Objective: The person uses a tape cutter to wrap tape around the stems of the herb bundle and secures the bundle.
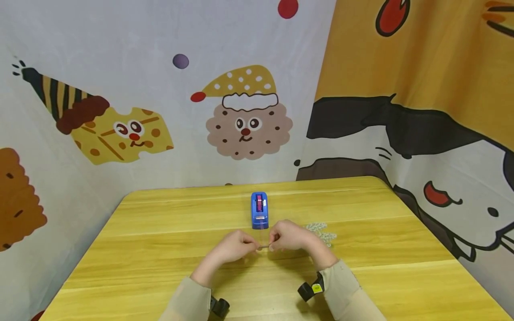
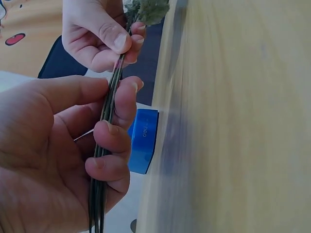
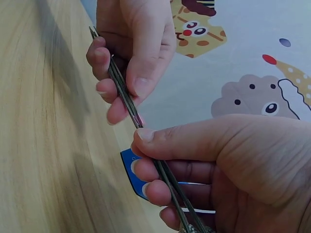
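A thin bundle of dark green stems (image 2: 109,109) is held between both hands. My left hand (image 1: 234,246) has its fingers curled round the bare lower part. Nearer the pale green flower heads (image 1: 321,232), my right hand (image 1: 291,235) pinches the same bundle between thumb and fingers. A pinkish, shiny spot shows on the stems (image 3: 133,109) in the gap between the hands. Just beyond the hands stands a blue tape dispenser (image 1: 259,210) with a pink core. A faint clear strip (image 1: 263,235) seems to run from its front edge toward the stems.
The wood-grain table (image 1: 152,249) extends around the hands on all sides. Behind it hangs a curtain (image 1: 160,26) printed with cartoon figures. Each wrist carries a small black camera, such as the right one (image 1: 307,292).
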Available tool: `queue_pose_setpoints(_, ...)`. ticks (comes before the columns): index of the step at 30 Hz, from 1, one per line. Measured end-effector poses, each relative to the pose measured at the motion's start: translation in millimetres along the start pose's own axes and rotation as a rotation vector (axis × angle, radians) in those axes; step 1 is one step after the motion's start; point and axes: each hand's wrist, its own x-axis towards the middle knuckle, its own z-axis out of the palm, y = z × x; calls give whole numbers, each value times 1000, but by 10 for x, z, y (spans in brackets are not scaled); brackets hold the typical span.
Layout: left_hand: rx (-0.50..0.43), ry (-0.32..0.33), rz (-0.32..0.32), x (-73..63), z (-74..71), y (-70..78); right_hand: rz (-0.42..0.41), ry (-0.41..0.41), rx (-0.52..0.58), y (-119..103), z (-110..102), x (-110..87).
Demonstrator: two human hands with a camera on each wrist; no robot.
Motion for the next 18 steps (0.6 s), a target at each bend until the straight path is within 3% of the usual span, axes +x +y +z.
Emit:
queue_pose_setpoints(4,-5,-9,19,13,-1,-13,0,10,-12,3,1,3)
queue_pose_setpoints(18,-8,27,-13,-6,-2,12,-4,9,-59,-52,-21,-27)
